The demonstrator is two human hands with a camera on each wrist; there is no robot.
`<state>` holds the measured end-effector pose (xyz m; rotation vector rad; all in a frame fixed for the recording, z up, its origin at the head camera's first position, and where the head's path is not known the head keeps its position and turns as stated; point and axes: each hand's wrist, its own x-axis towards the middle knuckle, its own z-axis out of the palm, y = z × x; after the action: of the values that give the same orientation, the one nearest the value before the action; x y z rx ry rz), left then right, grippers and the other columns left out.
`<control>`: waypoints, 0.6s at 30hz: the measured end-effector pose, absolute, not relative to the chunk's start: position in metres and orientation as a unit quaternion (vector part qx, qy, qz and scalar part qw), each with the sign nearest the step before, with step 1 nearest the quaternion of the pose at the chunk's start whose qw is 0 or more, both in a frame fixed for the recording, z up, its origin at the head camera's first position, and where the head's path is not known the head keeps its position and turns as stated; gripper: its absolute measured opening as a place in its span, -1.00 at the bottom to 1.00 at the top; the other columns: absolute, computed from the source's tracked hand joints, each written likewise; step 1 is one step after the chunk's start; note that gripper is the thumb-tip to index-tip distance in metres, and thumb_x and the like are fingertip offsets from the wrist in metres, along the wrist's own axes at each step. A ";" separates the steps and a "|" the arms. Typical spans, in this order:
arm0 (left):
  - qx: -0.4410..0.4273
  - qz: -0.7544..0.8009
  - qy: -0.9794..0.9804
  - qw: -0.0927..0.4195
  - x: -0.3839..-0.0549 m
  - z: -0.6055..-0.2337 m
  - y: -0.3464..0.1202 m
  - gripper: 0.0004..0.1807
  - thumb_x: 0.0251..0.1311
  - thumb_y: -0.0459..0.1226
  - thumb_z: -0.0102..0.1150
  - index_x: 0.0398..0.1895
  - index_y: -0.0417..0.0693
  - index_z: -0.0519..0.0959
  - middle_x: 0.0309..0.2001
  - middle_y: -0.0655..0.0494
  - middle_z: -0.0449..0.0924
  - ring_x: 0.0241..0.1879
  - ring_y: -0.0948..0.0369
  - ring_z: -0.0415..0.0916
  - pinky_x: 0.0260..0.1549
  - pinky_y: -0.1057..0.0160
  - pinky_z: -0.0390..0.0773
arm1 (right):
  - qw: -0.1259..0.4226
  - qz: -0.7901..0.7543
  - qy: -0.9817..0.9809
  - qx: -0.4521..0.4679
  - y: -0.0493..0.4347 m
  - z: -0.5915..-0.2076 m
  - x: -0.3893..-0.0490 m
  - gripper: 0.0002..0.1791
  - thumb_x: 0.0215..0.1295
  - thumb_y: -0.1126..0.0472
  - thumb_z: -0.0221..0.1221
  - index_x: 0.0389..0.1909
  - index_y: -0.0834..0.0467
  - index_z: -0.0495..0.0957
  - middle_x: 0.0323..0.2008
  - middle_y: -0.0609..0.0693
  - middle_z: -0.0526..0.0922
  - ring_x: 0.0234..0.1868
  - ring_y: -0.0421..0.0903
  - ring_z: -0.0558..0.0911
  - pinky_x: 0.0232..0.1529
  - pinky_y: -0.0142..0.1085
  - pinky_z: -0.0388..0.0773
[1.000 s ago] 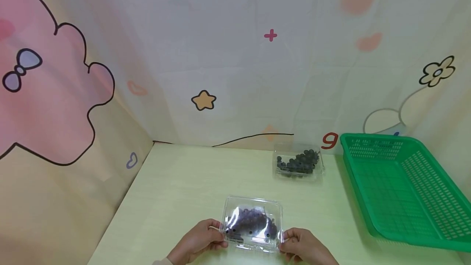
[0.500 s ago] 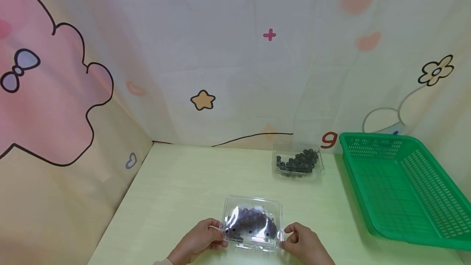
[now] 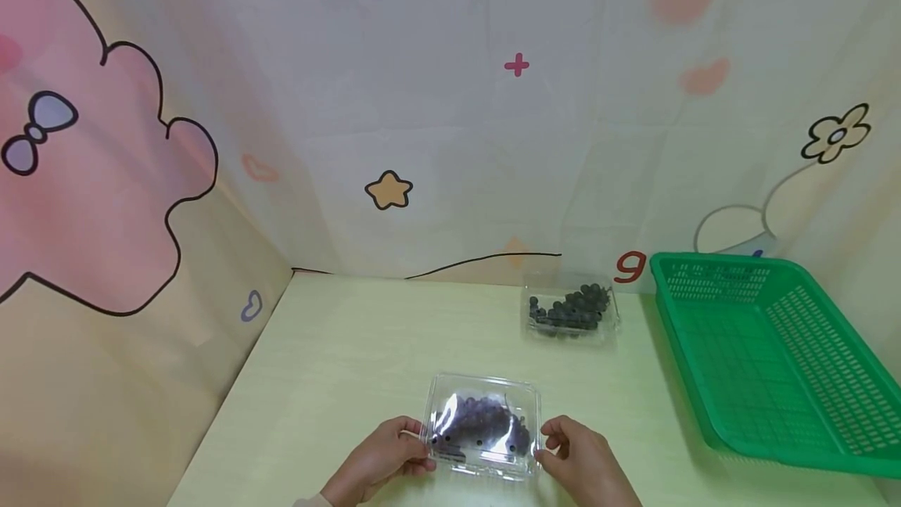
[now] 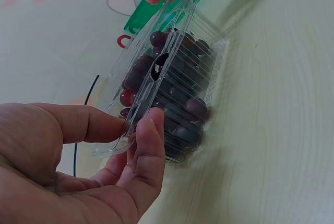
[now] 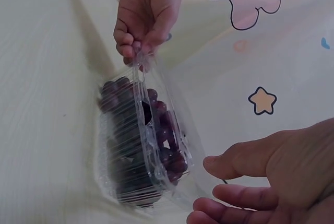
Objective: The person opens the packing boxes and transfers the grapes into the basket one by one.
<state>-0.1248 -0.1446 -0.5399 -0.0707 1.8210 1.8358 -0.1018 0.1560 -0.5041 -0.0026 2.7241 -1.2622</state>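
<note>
A clear plastic clamshell box [image 3: 486, 382] of dark grapes [image 3: 482, 425] sits on the table before me, its lid down. My left hand [image 3: 383, 456] pinches the box's left front edge; in the left wrist view, thumb and fingers [image 4: 151, 140] meet on the plastic rim. At the right edge is my right hand [image 3: 580, 456], its thumb and fingers beside the lid corner. In the right wrist view the right thumb [image 5: 229, 161] and fingers stand apart, with no grip on the rim visible. Whether the thumb touches the lid is unclear.
A second clear box [image 3: 607, 335] with dark grapes [image 3: 573, 310] stands at the back of the pale table [image 3: 338, 358]. On the right is a large green plastic basket [image 3: 704, 405] with slotted sides. A printed cloth [image 3: 450, 139] hangs behind and at the sides.
My right hand, which gripped the box's right front corner, has loosened its fingers and shifted slightly up along that edge. The left hand and the box stay in place.
</note>
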 end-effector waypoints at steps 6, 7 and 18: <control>-0.028 0.687 0.672 0.275 -0.124 -0.541 -0.145 -0.71 0.21 -0.52 0.11 -0.01 -0.41 0.36 -0.27 -0.16 0.62 -0.36 0.15 0.67 -0.26 0.26 0.70 | 0.054 -0.395 0.917 -0.012 0.148 -0.493 -0.103 -0.76 0.15 0.35 0.46 -0.19 0.26 0.65 -0.36 -0.10 0.62 -0.35 -0.15 0.53 -0.30 -0.25 0.58; -0.028 0.688 0.671 0.276 -0.124 -0.541 -0.145 -0.71 0.22 -0.52 0.11 -0.01 -0.41 0.36 -0.27 -0.16 0.62 -0.36 0.15 0.67 -0.26 0.26 0.70 | 0.054 -0.392 0.918 -0.015 0.146 -0.491 -0.104 -0.76 0.16 0.34 0.46 -0.17 0.27 0.65 -0.34 -0.10 0.63 -0.34 -0.14 0.53 -0.29 -0.23 0.58; -0.031 0.693 0.665 0.278 -0.124 -0.541 -0.144 -0.73 0.24 -0.54 0.12 -0.02 -0.40 0.37 -0.28 -0.16 0.63 -0.36 0.16 0.68 -0.26 0.28 0.71 | 0.066 -0.384 0.920 -0.052 0.131 -0.477 -0.108 -0.77 0.20 0.32 0.45 -0.15 0.23 0.65 -0.33 -0.06 0.58 -0.29 -0.08 0.52 -0.27 -0.18 0.54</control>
<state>-0.1237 -0.1445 -0.5407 -0.0821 1.7847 1.8594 -0.1082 0.1306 -0.4771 -0.1565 2.7736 -1.1570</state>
